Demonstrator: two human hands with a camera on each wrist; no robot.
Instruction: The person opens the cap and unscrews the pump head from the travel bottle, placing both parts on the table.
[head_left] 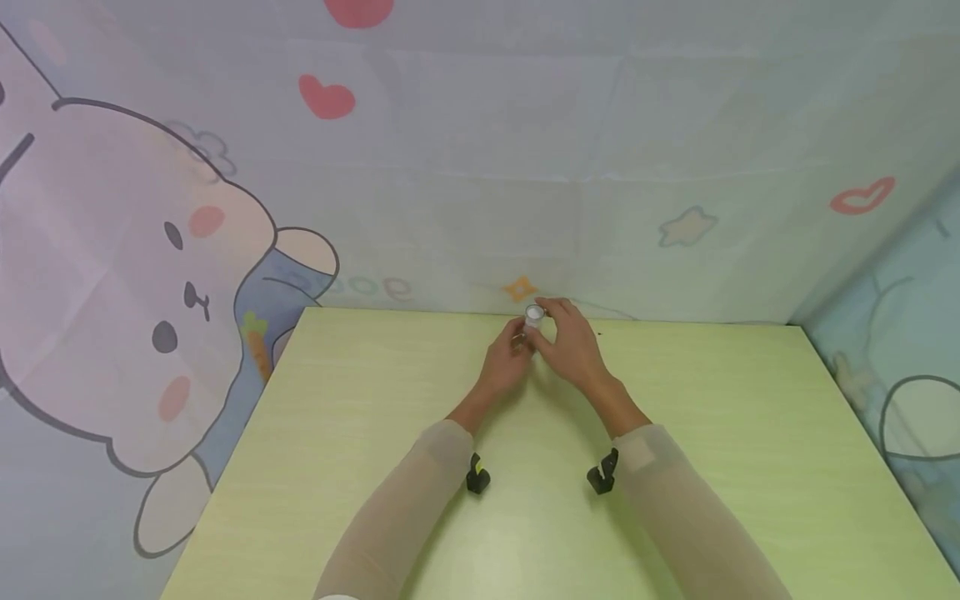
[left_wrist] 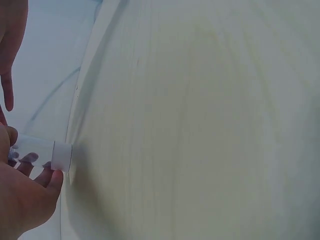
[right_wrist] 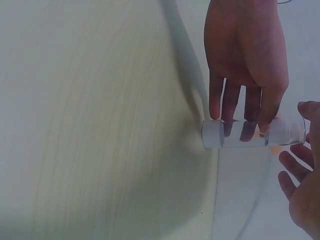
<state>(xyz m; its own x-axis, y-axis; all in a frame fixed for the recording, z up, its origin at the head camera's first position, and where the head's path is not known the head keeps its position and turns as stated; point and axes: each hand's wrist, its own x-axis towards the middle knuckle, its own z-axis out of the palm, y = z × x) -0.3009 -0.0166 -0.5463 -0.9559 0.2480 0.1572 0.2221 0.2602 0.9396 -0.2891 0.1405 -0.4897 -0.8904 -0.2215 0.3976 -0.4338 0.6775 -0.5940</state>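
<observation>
- Left hand: the forearm slants in from the lower left, the wrist above the bench; thumb and fingers grip the body of a clear bottle.
- The bottle is held near the middle of the bench's far edge, white cap downward; I cannot tell whether the cap touches the bench.
- Right hand: the forearm slants in from the lower right, palm turned inward; thumb and forefinger pinch the bottle's upper clear end.
- Counted: one rabbit print, two beige sleeves, two small black devices by the cuffs, one bottle, two hands, three hearts on the backdrop.
- The left wrist view shows fingers of the left hand by the cap; the right wrist view shows the bottle's full length, whereas the head view shows mainly its round upper end.
</observation>
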